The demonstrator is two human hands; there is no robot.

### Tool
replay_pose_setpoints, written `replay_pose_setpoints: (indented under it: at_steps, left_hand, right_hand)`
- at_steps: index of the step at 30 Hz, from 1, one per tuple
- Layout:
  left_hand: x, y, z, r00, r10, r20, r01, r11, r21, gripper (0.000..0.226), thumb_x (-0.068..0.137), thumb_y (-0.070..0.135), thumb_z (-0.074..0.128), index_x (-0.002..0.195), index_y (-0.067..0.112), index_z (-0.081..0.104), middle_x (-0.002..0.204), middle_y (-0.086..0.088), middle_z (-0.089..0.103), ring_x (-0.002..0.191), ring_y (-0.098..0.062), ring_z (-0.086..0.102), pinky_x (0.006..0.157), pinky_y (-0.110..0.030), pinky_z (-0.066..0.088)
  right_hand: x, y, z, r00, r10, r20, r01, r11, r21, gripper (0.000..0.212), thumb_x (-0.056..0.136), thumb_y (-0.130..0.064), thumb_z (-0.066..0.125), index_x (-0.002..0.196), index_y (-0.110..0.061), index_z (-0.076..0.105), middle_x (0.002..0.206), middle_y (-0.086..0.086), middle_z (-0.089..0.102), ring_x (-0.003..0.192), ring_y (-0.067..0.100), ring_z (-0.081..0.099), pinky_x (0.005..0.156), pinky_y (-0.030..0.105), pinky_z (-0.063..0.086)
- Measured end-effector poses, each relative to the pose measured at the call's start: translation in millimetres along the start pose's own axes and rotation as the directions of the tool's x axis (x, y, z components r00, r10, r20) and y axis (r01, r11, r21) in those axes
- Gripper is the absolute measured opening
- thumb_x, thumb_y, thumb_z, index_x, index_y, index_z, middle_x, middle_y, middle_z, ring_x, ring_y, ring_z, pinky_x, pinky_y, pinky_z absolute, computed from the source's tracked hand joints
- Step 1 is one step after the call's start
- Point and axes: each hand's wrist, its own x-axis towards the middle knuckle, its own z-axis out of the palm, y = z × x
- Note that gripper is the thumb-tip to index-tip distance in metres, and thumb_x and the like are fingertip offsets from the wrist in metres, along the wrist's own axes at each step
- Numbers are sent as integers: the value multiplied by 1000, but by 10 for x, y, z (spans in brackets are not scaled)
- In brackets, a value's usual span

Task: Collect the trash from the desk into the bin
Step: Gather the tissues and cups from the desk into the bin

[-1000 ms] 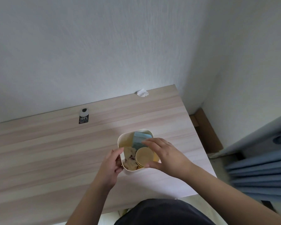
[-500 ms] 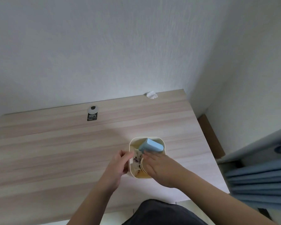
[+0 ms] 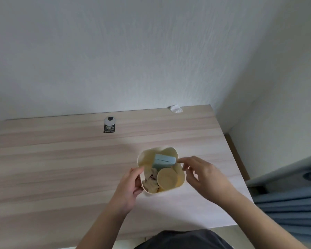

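A small cream bin (image 3: pixel 180 178) stands on the wooden desk (image 3: pixel 61 168) near its right front. Inside lie a light blue box (image 3: pixel 163 161), a round yellow cup (image 3: pixel 167 178) and crumpled beige paper (image 3: pixel 150 180). My left hand (image 3: pixel 131 184) grips the bin's left wall. My right hand (image 3: pixel 203 174) hovers just right of the bin, fingers loosely bent, index tip near the blue box's end, holding nothing. A crumpled white tissue (image 3: pixel 176 108) lies at the desk's far edge by the wall.
A black and white tag (image 3: pixel 109 125) with "100%" print lies at the back of the desk. White walls close the back and right. The desk's right edge drops to the floor beside blue curtain folds (image 3: pixel 291 200).
My right hand has come out of the bin and moved to its right side. The yellow cup and blue box now sit uncovered in the bin. My left hand stays on the bin.
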Motion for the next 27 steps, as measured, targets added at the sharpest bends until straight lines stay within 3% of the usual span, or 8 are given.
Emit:
replay_pose_setpoints:
  at_steps: [4, 10, 12, 14, 18, 20, 24, 27]
  left_hand:
    - [86, 51, 5, 998, -15, -58, 14, 999, -29, 35, 88, 32, 65, 110, 5, 62, 98, -16, 66, 93, -27, 66, 81, -36, 50]
    - [157, 275, 342, 989, 65, -131, -66, 998, -8, 19, 91, 31, 61, 95, 13, 64, 81, -2, 67, 73, -14, 62, 64, -26, 47]
    - [202, 353, 497, 994, 45, -95, -48, 998, -33, 18, 90, 27, 58, 79, 14, 53, 57, 2, 46, 49, -8, 42, 52, -23, 29]
    - [289, 449, 644, 997, 52, -65, -53, 999, -6, 19, 91, 23, 55, 76, 14, 48, 56, 3, 32, 41, -8, 32, 46, -21, 29]
    - [452, 608, 956, 990, 144, -4, -143, 983, 117, 14, 88, 20, 57, 85, 8, 53, 59, 2, 37, 46, -9, 39, 51, -23, 38]
    - [519, 681, 1079, 989, 140, -45, -137, 988, 65, 24, 80, 28, 60, 77, 8, 46, 54, 1, 31, 46, -13, 28, 47, -25, 29]
    - [650, 674, 1148, 981, 186, -64, -183, 982, 39, 24, 93, 25, 53, 77, 10, 41, 59, -5, 20, 60, -22, 14, 56, -34, 21]
    - [712, 606, 1115, 984, 143, -107, -151, 986, -70, 23, 92, 26, 58, 83, 8, 46, 62, -4, 28, 60, -18, 23, 65, -34, 35]
  right_hand:
    - [178, 459, -259, 987, 134, -86, -130, 990, 46, 25, 89, -14, 60, 112, -24, 65, 97, -13, 63, 81, 2, 60, 70, 24, 53]
    - [507, 1252, -448, 976, 196, -94, -202, 977, -67, 30, 92, -19, 58, 121, -17, 61, 118, -1, 64, 101, 16, 60, 84, 35, 51]
    - [635, 1412, -461, 981, 187, -46, -190, 978, -86, 31, 92, -21, 57, 123, -17, 60, 121, 1, 63, 105, 19, 60, 87, 36, 50]
    - [804, 1560, -473, 986, 166, -2, -165, 981, -99, 33, 93, -22, 56, 126, -16, 58, 123, 2, 62, 108, 21, 59, 90, 35, 48]
    - [1202, 1866, -421, 981, 168, 100, -153, 977, -147, 41, 95, -29, 52, 135, -21, 49, 135, 2, 54, 119, 21, 53, 99, 36, 43]
    - [1432, 2014, -362, 971, 176, 164, -148, 974, -171, 45, 96, -32, 49, 140, -24, 43, 141, 1, 48, 126, 21, 47, 104, 37, 39]
    - [1922, 2288, -161, 950, 188, 251, -142, 972, -188, 52, 96, -32, 49, 146, -24, 35, 149, 5, 39, 130, 26, 41, 106, 41, 37]
    - [2250, 2490, 65, 912, 240, 332, -169, 959, -229, 57, 95, -32, 48, 148, -23, 29, 152, 7, 34, 134, 29, 37, 109, 43, 34]
